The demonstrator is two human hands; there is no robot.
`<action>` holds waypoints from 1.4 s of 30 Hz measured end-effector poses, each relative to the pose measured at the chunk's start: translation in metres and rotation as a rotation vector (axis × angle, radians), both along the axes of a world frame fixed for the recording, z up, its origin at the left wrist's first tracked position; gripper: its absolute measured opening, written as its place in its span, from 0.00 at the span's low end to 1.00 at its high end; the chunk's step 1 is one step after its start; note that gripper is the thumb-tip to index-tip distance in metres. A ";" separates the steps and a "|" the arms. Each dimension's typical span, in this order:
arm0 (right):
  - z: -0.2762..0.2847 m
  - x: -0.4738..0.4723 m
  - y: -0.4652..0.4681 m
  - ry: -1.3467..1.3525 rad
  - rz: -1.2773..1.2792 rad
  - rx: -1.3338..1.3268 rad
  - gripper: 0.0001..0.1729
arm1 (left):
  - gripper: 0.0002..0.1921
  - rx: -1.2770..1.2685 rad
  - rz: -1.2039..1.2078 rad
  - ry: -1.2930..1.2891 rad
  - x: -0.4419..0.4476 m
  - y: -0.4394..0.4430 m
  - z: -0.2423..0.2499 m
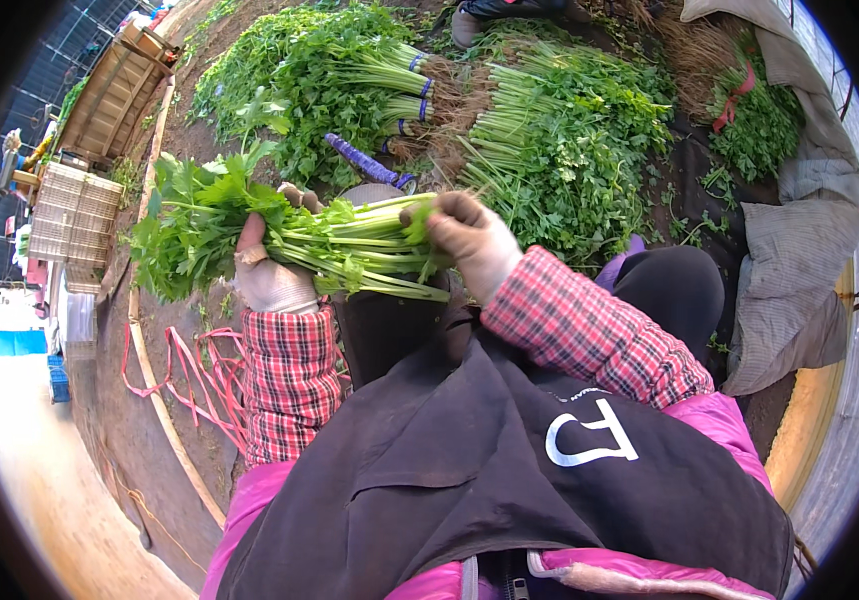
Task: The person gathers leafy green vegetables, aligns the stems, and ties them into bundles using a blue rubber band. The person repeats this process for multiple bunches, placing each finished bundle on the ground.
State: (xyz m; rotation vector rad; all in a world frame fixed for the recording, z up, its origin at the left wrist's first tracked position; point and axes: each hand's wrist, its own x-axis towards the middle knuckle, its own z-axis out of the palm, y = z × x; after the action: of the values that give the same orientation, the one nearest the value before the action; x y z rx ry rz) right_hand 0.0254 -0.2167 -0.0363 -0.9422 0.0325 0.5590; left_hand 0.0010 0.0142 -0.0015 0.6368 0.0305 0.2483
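Note:
My left hand (272, 277), in a soiled pale glove, grips a loose bunch of celery (362, 240) around the leafy part of its stalks. The bunch lies sideways above my lap, leaves to the left and stalk ends to the right. At those ends, my gloved right hand (478, 240) pinches a small leafy sprig (420, 223). Just beyond my knee lies a long purple roll (369, 161), apparently tape. Past it rest celery bunches (347, 75) bound with purple bands, roots pointing right. A pile of unbound celery (549, 142) with roots lies to their right.
Pink straps (208, 367) trail on the soil at left, beside a long pale pole (155, 375). Stacked crates (73, 214) stand farther left. Grey cloth (789, 300) lies at right, near celery with a red tie (735, 97). Another person's shoe (465, 28) shows at the top.

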 end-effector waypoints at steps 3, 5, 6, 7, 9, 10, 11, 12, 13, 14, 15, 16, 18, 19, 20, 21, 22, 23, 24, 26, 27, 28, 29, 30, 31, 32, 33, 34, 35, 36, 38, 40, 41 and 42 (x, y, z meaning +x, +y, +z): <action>-0.016 0.010 -0.032 0.204 -0.026 0.241 0.08 | 0.16 -0.030 -0.131 -0.083 0.002 0.004 0.007; -0.032 0.019 -0.044 -0.161 0.039 -0.211 0.10 | 0.18 0.007 -0.106 -0.063 0.003 0.000 0.013; -0.029 0.026 -0.055 -0.608 0.171 -1.037 0.12 | 0.20 0.022 -0.060 -0.031 0.004 -0.002 0.016; -0.033 0.024 -0.057 -0.545 0.108 -0.996 0.12 | 0.22 0.036 -0.014 0.001 0.004 -0.003 0.017; -0.044 0.017 -0.058 -0.427 -0.015 -0.912 0.13 | 0.23 -0.017 -0.078 -0.043 0.004 -0.001 0.016; -0.023 0.007 -0.045 -0.476 -0.039 -0.760 0.12 | 0.23 -0.013 -0.074 -0.026 0.002 0.000 0.019; -0.019 0.006 -0.030 -0.784 -0.095 -0.699 0.11 | 0.23 -0.010 -0.070 -0.009 -0.001 0.001 0.021; 0.005 0.004 -0.018 -1.120 -0.093 -0.773 0.10 | 0.21 0.042 -0.097 -0.075 -0.003 0.007 0.019; 0.016 0.003 -0.006 -1.330 -0.102 -0.760 0.11 | 0.19 0.028 -0.048 -0.053 -0.002 0.006 0.018; 0.019 0.002 0.008 -1.357 -0.055 -0.762 0.10 | 0.18 0.013 0.003 -0.030 -0.001 0.004 0.017; 0.020 0.001 0.018 -1.397 -0.038 -0.797 0.11 | 0.17 -0.008 0.050 -0.007 0.001 0.001 0.015; 0.018 0.001 0.028 -1.357 -0.039 -0.780 0.10 | 0.16 0.029 0.036 -0.080 0.002 0.000 0.011; 0.012 0.003 0.034 -1.242 -0.051 -0.720 0.10 | 0.16 0.111 0.029 -0.083 0.001 -0.003 0.011; 0.009 0.004 0.033 -1.167 -0.063 -0.676 0.09 | 0.16 0.150 0.026 -0.084 0.000 -0.006 0.011; 0.006 0.005 0.031 -1.091 -0.075 -0.633 0.09 | 0.16 0.181 0.095 -0.090 -0.002 -0.009 0.013; 0.010 0.003 0.024 -0.951 -0.030 -0.562 0.05 | 0.16 0.131 0.079 -0.084 -0.002 -0.006 0.012; 0.007 0.002 0.021 -0.590 0.007 -0.249 0.04 | 0.16 0.081 0.063 -0.078 -0.001 -0.001 0.011; 0.004 0.002 0.018 -0.222 0.042 0.056 0.03 | 0.16 0.031 0.046 -0.072 -0.002 0.003 0.010; 0.001 0.002 0.007 -0.148 0.009 0.206 0.06 | 0.16 0.067 0.034 -0.087 -0.003 0.004 0.009; -0.010 0.010 -0.022 -0.116 0.046 0.187 0.11 | 0.16 0.133 0.005 -0.127 -0.002 0.005 0.007; -0.013 0.014 -0.037 -0.119 0.077 0.053 0.10 | 0.16 0.174 -0.006 -0.141 -0.002 0.005 0.008; -0.023 0.019 -0.045 -0.217 0.127 -0.259 0.10 | 0.16 0.064 -0.171 -0.202 0.001 0.009 0.009; -0.032 0.022 -0.049 -0.314 0.174 -0.573 0.10 | 0.16 0.047 -0.117 -0.157 0.002 0.010 0.007; -0.017 0.016 -0.051 -0.587 0.157 -0.916 0.10 | 0.17 0.033 -0.058 -0.112 0.001 0.012 0.005; -0.021 0.013 -0.048 -0.783 0.106 -0.953 0.13 | 0.17 0.018 0.000 -0.066 0.001 0.014 0.003; -0.013 0.010 -0.047 -0.790 0.121 -1.001 0.13 | 0.18 0.003 0.005 -0.063 0.001 0.018 0.000; 0.001 0.007 -0.041 -0.796 0.135 -1.052 0.14 | 0.18 0.016 0.042 -0.035 0.000 0.016 0.000; 0.001 0.007 -0.034 -0.963 0.045 -0.953 0.14 | 0.18 0.032 0.074 -0.008 0.000 0.010 0.005; 0.001 0.008 -0.026 -1.126 -0.045 -0.847 0.14 | 0.18 0.049 0.107 0.019 0.001 0.004 0.008; 0.014 0.008 -0.013 -1.292 -0.049 -0.813 0.14 | 0.18 0.096 0.112 0.006 0.001 0.003 0.008; 0.025 0.006 0.015 -1.354 -0.061 -0.785 0.16 | 0.20 0.187 0.103 -0.023 0.004 -0.003 0.006; 0.019 0.011 0.025 -1.291 -0.082 -0.685 0.16 | 0.21 0.118 0.088 0.044 0.008 -0.004 0.003; 0.013 0.012 0.026 -1.202 -0.092 -0.612 0.16 | 0.20 0.070 0.078 0.084 0.010 -0.002 0.004; 0.012 0.012 0.028 -1.118 -0.088 -0.534 0.16 | 0.20 0.097 0.103 0.038 0.009 0.000 0.002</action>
State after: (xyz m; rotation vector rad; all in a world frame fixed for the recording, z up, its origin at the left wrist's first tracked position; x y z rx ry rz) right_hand 0.0377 -0.1885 -0.0243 -1.6595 -0.8099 -0.1332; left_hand 0.0095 0.0138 0.0006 0.7378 0.0884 0.3387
